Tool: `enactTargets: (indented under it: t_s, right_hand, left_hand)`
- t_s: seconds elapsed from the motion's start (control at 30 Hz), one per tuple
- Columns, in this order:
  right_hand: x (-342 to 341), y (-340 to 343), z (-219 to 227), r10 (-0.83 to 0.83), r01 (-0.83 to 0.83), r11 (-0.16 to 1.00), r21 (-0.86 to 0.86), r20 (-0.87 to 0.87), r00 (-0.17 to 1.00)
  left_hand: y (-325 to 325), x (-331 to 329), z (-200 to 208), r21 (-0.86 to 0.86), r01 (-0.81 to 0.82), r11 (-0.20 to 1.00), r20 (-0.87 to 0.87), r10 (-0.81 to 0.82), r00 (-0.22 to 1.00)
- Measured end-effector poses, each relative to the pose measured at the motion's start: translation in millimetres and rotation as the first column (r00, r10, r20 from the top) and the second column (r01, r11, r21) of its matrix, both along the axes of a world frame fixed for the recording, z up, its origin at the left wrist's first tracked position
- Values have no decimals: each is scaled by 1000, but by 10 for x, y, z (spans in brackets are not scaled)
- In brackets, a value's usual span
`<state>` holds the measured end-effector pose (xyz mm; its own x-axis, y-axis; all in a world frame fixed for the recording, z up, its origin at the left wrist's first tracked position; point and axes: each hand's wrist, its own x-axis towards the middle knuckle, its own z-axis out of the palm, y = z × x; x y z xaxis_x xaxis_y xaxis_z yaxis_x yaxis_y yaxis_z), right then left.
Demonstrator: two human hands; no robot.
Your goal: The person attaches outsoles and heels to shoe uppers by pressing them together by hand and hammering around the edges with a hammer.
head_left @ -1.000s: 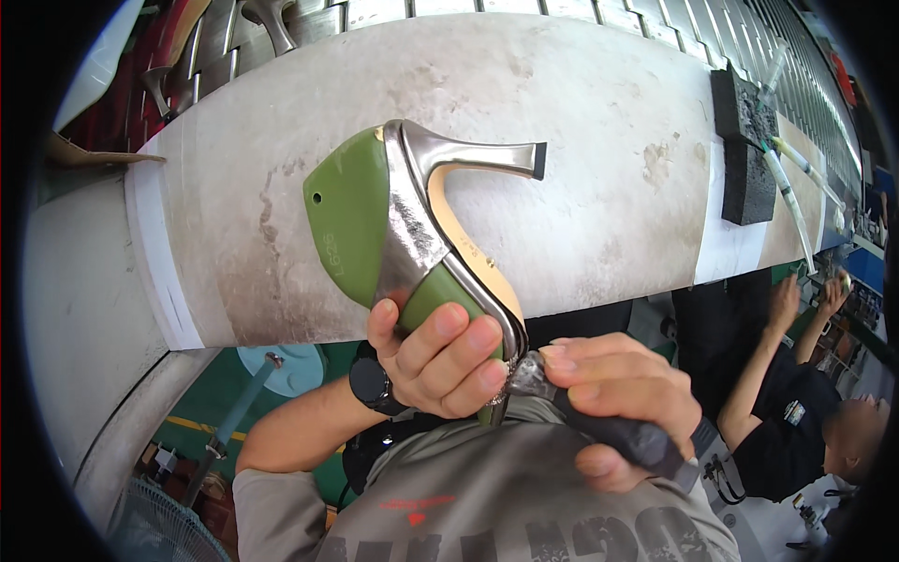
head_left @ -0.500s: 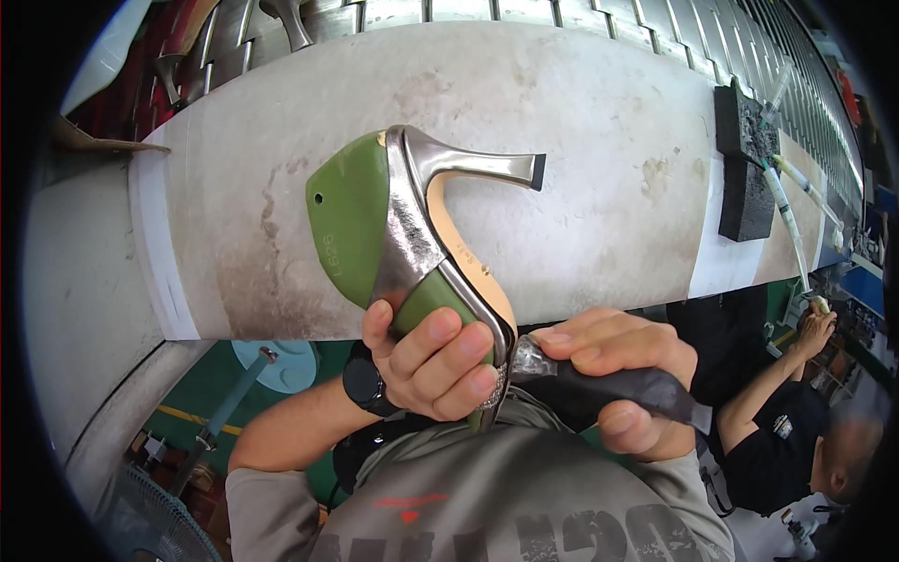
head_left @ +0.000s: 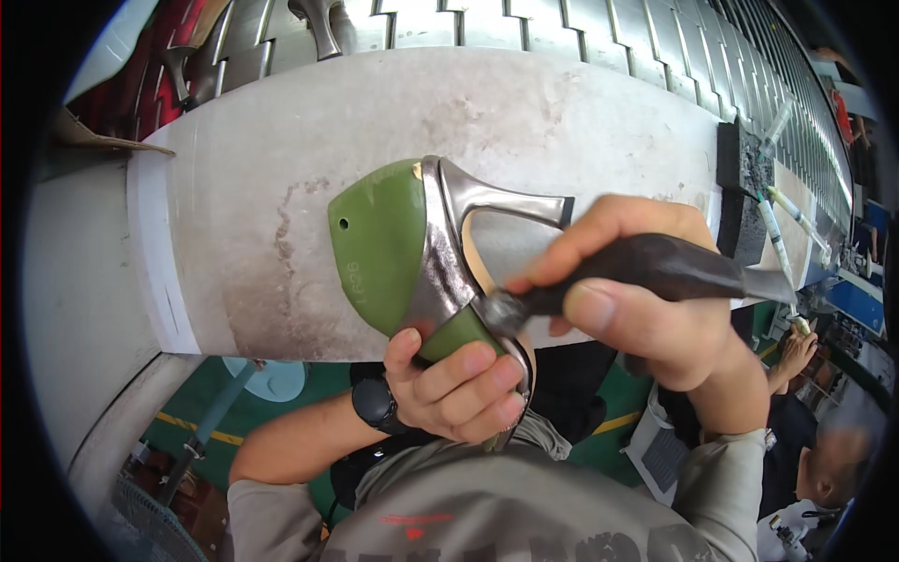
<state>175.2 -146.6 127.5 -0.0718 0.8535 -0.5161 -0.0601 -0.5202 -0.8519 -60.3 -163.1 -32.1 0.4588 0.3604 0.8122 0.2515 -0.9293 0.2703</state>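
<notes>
My left hand (head_left: 457, 391) wraps its fingers around the front part of a high-heeled shoe (head_left: 446, 267), which lies on its side. It has a metallic pewter upper, a matching slim heel with a dark tip and a tan sole, and it sits on a green shoe last (head_left: 379, 239). My right hand (head_left: 655, 323) grips a dark-handled tool (head_left: 646, 267) with a rounded metal head and a flat silvery end. The head, slightly blurred, is over the sole edge by the middle of the shoe; whether it touches cannot be made out.
Beneath the shoe is a stained pale worktop (head_left: 524, 103). A slatted metal conveyor (head_left: 421, 26) runs behind it, carrying another heeled shoe (head_left: 320, 26). At right, a black block (head_left: 743, 201) stands near several thin syringe-like tubes (head_left: 779, 225). A co-worker's hand (head_left: 798, 351) is beyond.
My right hand has lifted the tool up and away from the toe area, bringing its head over the sole's middle. The shoe and my left hand have shifted slightly right and nearer.
</notes>
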Motion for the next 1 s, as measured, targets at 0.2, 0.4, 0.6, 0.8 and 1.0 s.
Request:
enactTargets:
  t_s: [0.2, 0.4, 0.6, 0.8, 1.0]
  right_hand:
    - [-329, -28, -204, -131, 136, 892, 430, -41, 991]
    - [-72, -158, 46, -383, 381, 835, 397, -79, 920]
    - [-247, -33, -153, -422, 443, 872, 209, -139, 896]
    - [-220, 197, -34, -383, 367, 907, 206, 45, 923]
    - [-189, 333, 9, -255, 217, 957, 193, 199, 946]
  left_hand:
    - [179, -255, 295, -74, 109, 991, -173, -121, 978]
    - [924, -283, 809, -320, 98, 942, -459, -245, 854]
    - [1011, -165, 771, -389, 94, 917, -444, -276, 852]
    - [1006, -154, 708, -338, 73, 938, -482, -240, 843]
    - [1007, -153, 676, -327, 73, 942, -469, -229, 853]
